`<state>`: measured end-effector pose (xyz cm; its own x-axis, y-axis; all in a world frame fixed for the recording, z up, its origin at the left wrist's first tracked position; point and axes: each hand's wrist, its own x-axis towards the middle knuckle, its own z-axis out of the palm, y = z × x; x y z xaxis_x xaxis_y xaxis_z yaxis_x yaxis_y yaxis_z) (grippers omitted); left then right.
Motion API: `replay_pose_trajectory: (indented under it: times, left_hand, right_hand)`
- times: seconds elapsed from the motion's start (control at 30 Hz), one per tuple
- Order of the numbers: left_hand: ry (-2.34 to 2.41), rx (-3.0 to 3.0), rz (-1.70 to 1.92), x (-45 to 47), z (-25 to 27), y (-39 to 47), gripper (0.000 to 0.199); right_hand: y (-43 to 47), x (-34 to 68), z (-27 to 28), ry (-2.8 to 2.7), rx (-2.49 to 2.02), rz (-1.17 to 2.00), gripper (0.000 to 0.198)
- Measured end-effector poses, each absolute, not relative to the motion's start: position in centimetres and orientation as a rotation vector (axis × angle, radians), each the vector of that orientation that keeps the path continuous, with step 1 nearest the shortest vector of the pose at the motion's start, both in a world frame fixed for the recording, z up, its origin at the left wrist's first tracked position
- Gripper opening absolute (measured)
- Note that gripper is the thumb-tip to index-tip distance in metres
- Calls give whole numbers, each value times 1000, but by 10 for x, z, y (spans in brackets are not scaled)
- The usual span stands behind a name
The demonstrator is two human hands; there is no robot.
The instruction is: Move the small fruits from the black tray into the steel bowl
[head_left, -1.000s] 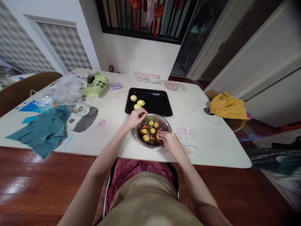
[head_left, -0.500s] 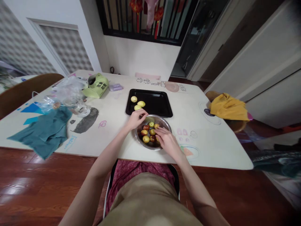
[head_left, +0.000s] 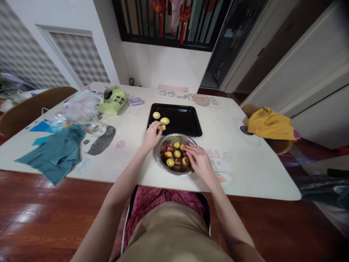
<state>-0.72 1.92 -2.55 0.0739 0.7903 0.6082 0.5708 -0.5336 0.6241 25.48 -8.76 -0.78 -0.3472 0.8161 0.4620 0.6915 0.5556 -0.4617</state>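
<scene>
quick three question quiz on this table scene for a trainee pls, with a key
1. True or false: three yellow fruits show in the black tray.
2. Which hand is over the mixed fruit in the metal bowl?
3. Fill in: the teal cloth lies on the person's ____ side of the bowl.

Key: 1. True. 2. The right hand. 3. Left.

A round, shiny metal bowl (head_left: 161,151) of small red, yellow and green fruits (head_left: 177,154) stands near the white, drawn-on tabletop's (head_left: 133,125) near edge. The right hand (head_left: 201,162) reaches over its right rim, fingers at the fruits. The left hand (head_left: 153,137) is at the black rectangular tray's (head_left: 184,119) near left corner, beside pale yellow oval fruits (head_left: 165,120); contact is unclear. A crumpled teal cloth (head_left: 56,154) lies left.
</scene>
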Motion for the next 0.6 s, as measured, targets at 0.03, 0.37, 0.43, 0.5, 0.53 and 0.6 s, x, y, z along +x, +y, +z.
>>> replay_pose_trajectory:
  times: [0.03, 0.37, 0.43, 0.5, 0.53, 0.6]
  left_hand:
    - [1431, 2131, 1437, -10, -28, 22, 23]
    - [1617, 2169, 1298, -13, -54, 39, 41]
    - [1650, 2169, 1219, -13, -54, 45, 41]
    - [1686, 2162, 1128, -15, -53, 54, 38]
    - [1692, 2157, 1098, -16, -51, 58, 37]
    - [1660, 2149, 1076, -18, -49, 66, 37]
  right_hand:
    - [-86, 258, -8, -2085, -1208, 218, 33]
    - [-105, 270, -39, -1828, -1083, 204, 28]
    - [-108, 268, -48, -1802, -1043, 188, 30]
    - [-109, 266, -55, -1768, -1006, 160, 32]
    - [-108, 264, -57, -1757, -994, 150, 32]
    - [-107, 262, -59, -1754, -977, 138, 32]
